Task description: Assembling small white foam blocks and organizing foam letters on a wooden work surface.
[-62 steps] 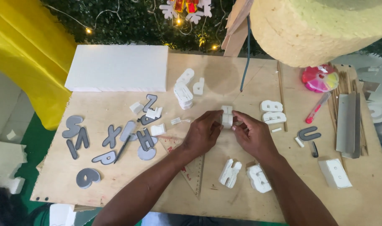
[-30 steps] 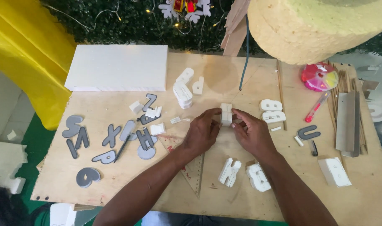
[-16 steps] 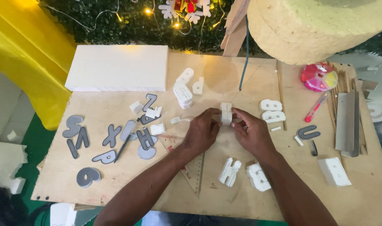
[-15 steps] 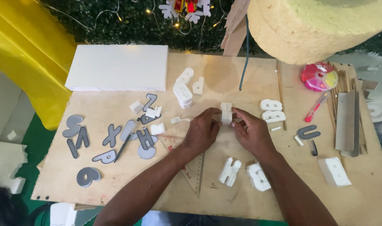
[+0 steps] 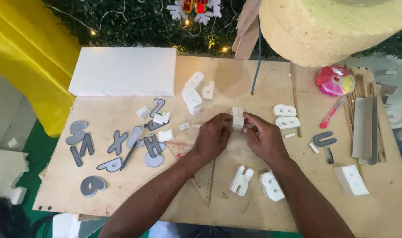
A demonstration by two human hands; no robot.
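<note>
A small white foam letter piece (image 5: 237,117) stands upright at the middle of the plywood table (image 5: 236,86), pinched between both hands. My left hand (image 5: 213,137) grips its left side with the fingertips. My right hand (image 5: 264,139) holds its right side. Two more white foam letters (image 5: 241,180) (image 5: 271,185) lie just in front of my wrists. A clear triangular ruler (image 5: 204,178) lies under my left forearm.
Several grey paper letters (image 5: 117,143) and white foam scraps lie at the left. A white foam slab (image 5: 124,71) sits at the back left. At the right are stacked white letters (image 5: 286,116), a grey letter (image 5: 324,139), a pink disc (image 5: 335,80), a pink pen (image 5: 332,112), wooden sticks and metal strips (image 5: 363,128).
The foam piece and both hands stay in nearly the same spot; the fingers have shifted only slightly on the piece.
</note>
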